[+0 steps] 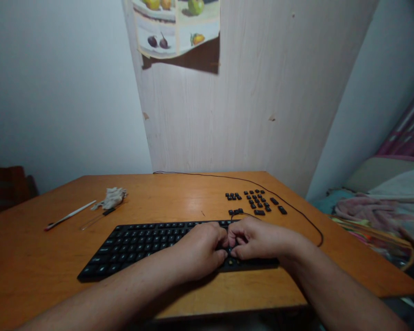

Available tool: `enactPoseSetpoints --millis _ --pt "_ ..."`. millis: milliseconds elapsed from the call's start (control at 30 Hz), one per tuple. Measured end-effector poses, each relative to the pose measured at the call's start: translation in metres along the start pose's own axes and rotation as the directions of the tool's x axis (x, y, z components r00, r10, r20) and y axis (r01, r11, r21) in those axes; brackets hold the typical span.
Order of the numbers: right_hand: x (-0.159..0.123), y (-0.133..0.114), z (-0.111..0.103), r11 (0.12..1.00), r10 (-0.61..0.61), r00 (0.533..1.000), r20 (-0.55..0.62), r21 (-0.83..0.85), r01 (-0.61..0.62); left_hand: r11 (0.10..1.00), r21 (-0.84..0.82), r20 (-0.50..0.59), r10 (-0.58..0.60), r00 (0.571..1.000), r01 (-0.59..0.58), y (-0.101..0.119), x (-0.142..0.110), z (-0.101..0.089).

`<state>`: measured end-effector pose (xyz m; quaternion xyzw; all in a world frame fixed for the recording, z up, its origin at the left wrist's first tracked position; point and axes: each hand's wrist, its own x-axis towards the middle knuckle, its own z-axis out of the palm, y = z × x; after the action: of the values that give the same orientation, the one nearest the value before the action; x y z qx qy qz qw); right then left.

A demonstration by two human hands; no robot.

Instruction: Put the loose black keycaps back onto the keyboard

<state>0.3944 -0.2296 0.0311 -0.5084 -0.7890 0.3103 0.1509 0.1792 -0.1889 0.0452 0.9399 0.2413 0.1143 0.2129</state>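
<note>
A black keyboard [138, 242] lies across the orange wooden table [179, 197]. Both my hands rest on its right part, close together. My left hand [200, 250] is curled, fingertips pressed down on the keys. My right hand [253, 239] is pinched with thumb and fingers closed at a spot on the keyboard; what it grips is too small to make out. Several loose black keycaps [257, 201] lie on the table just behind my right hand. The keyboard's black cable [296, 211] loops round them to the wall.
At the left of the table lie a crumpled white cloth [112, 197], a thin white stick-like tool [69, 215] and a small dark-handled tool [103, 214]. A bed with blankets [376, 207] stands on the right. A fruit poster [175, 27] hangs on the wooden panel.
</note>
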Motion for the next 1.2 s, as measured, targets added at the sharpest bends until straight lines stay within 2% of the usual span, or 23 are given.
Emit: enactPoseSetpoints --millis 233,400,567,867,1200 --pt "0.001 -0.004 0.000 1.000 -0.002 1.000 0.007 -0.008 0.002 0.996 0.076 -0.012 0.054 0.998 -0.053 0.002 0.000 0.002" --pt "0.001 0.000 -0.001 0.996 -0.019 0.999 0.034 0.083 0.016 0.986 0.147 -0.022 0.088 0.996 -0.084 0.006 -0.002 0.002" --pt "0.004 0.006 0.000 0.996 -0.041 0.999 -0.028 0.077 0.043 0.990 0.113 -0.045 0.086 0.995 -0.081 0.006 -0.003 0.002" --pt "0.008 0.005 0.000 0.999 -0.030 0.999 -0.026 0.034 0.031 0.999 0.045 -0.095 0.018 0.995 -0.014 -0.001 -0.001 0.007" --pt "0.006 0.005 0.000 0.998 -0.004 1.000 0.003 0.068 0.004 0.998 0.040 -0.077 0.042 0.996 -0.039 -0.003 -0.001 0.008"
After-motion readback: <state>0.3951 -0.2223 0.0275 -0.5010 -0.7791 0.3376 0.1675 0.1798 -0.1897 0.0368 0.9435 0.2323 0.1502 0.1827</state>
